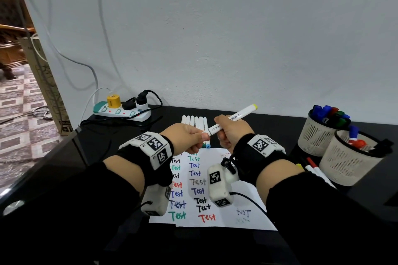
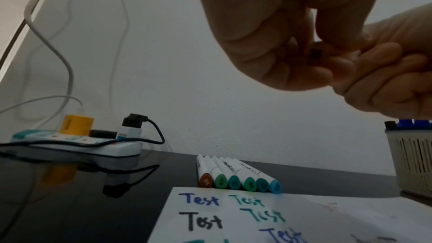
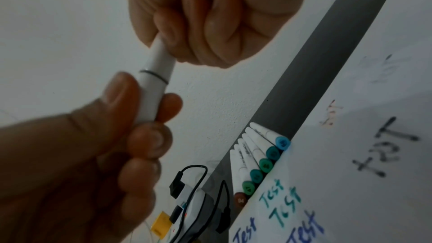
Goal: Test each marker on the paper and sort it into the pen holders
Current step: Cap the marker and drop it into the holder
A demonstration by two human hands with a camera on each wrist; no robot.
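Both hands grip one light, stiff, probably slick marker (image 1: pixel 231 120): right hand (image 1: pixel 231 130) on barrel, left hand (image 1: pixel 187 136) pinching cap.

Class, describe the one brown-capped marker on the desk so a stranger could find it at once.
Start at the white paper covered in "Test" words on the black desk. Along its far edge lies a row of white markers, caps toward the paper. The brown-capped marker is the end one nearest the power strip; its neighbours have green, teal or blue caps.
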